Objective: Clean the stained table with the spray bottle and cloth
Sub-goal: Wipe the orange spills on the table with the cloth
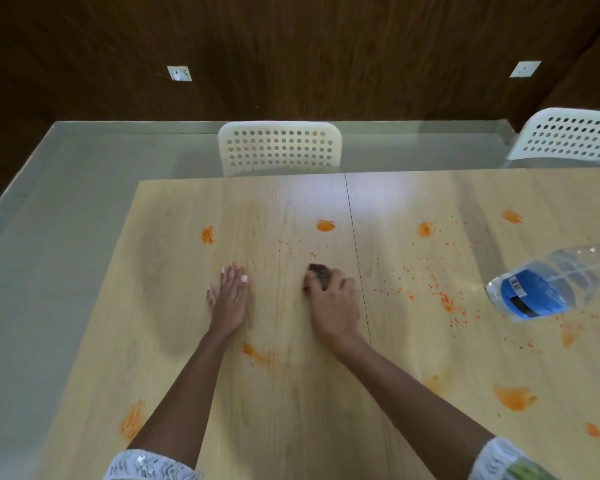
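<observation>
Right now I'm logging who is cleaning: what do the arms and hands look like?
Both forearms are bare. Short white lacy sleeves end near the elbows. The left hand has pale pink painted nails; the right hand's nails are hidden. No visible jewellery.

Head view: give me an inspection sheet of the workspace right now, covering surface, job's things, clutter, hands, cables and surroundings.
Surface: wooden table, orange smears scattered across it, orange crumbs thickest on the right half.
Job's things: dark cloth bunched on the tabletop; clear bottle with blue label at the right edge, its head out of frame.
Clutter: nothing seen beyond the stains.
Hands: left hand flat on the table, fingers straight; right hand grips the cloth.
Cables: nothing seen.
Surroundings: two white perforated chairs at the far side, dark wood wall with two sockets.
</observation>
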